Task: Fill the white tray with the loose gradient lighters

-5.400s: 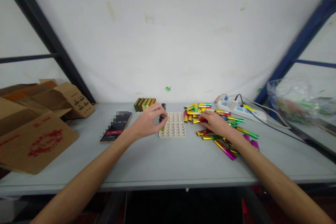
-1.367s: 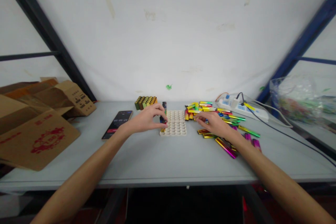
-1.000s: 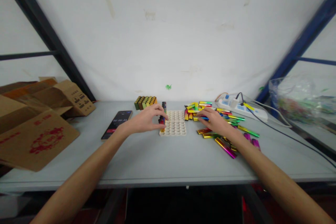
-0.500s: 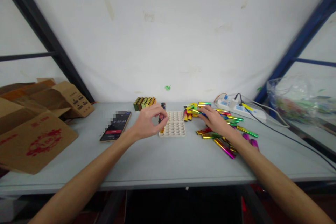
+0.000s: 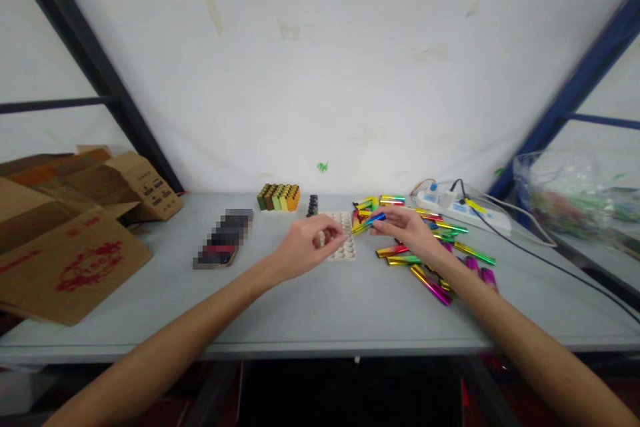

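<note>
My right hand [image 5: 405, 227] pinches a shiny tube [image 5: 369, 223], blue at one end and yellow at the other, held at a slant. Close to the tube's yellow end is my left hand [image 5: 313, 243], thumb and fingers curled together in a ring with nothing visible in them. It covers part of a white tray with rows of round cells [image 5: 345, 253]. Dark-topped pieces [image 5: 313, 203] stand in a row along the tray's left side. A pile of shiny coloured tubes [image 5: 431, 285] lies around and beneath my right hand.
A block of upright green and yellow pieces with dark tops [image 5: 279, 198] stands near the wall. Left of the tray lies a phone [image 5: 220, 250], partly blurred. Cardboard boxes [image 5: 100, 260] sit far left. A power strip [image 5: 480, 215] with cables and a plastic bag [image 5: 560, 193] are right.
My left hand has moved right, from the tray's left side across it. My right hand has brought the blue-and-yellow tube leftward, nearer the left hand. The view has shifted slightly.
</note>
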Available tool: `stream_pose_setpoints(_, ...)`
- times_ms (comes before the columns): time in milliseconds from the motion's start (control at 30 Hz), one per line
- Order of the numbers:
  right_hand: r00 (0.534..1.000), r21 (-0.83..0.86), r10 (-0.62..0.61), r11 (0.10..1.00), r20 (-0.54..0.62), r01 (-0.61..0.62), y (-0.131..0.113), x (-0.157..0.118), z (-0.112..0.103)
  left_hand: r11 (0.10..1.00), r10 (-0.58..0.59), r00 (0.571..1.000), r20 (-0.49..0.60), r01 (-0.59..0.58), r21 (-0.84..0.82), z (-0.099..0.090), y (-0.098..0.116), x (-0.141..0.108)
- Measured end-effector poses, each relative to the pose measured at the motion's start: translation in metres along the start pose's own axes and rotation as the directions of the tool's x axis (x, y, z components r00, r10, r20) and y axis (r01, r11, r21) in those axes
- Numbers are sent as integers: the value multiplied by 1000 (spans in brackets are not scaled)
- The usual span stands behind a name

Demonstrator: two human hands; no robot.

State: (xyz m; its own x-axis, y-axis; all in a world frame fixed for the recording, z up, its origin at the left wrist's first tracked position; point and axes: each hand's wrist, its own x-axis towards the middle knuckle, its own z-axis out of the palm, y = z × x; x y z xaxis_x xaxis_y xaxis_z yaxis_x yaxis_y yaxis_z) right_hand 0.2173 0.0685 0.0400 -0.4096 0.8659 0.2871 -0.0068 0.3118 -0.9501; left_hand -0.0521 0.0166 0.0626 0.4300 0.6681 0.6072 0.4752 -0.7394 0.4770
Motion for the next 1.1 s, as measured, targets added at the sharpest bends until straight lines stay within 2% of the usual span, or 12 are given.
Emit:
stream_pose_setpoints(100, 995, 83, 61, 994, 80, -67, -6, -5, 6, 995, -80, 997, 18, 81, -49, 10, -2, -2)
stream_pose_setpoints(200, 990, 107, 54, 992, 130, -68, -6, -9, 13, 978, -164, 986, 41, 168, -124, 17, -5, -4)
stream_pose_setpoints(267, 985, 100, 26, 994, 172, -44, -3, -9, 16, 938, -211, 971, 115, 234, -255, 19, -7, -4)
stream_pose_setpoints(367, 978, 62, -7, 998, 209, -6, 3, -8, 20, 824, -228, 933, 280, 338, -454, 22, -9, -5)
stream_pose_setpoints(467, 990, 48, -23, 999, 139, 16, 5, -5, 18, 767, -228, 902, 368, 398, -502, 22, -10, -5)
stream_pose_setpoints(600, 993, 9, -103, 995, -51, 103, 1, -1, 8, 720, -219, 876, 430, 443, -535, 22, -8, -5)
stream_pose_setpoints(700, 976, -88, -145, 987, -163, 132, 1, 1, -3, 649, -221, 877, 426, 459, -607, 22, -6, -4)
stream_pose_setpoints(800, 970, -201, -155, 973, -185, 117, 3, 2, -9, 606, -268, 877, 399, 475, -638, 24, -7, -3)
stream_pose_setpoints(900, 973, -275, -158, 955, -166, 108, 6, 2, -11, 638, -314, 874, 371, 484, -599, 25, -11, -2)
stream_pose_setpoints(1100, 988, -430, -141, 897, -68, 98, 7, 1, -6, 798, -309, 900, 308, 421, -431, 21, -11, -1)
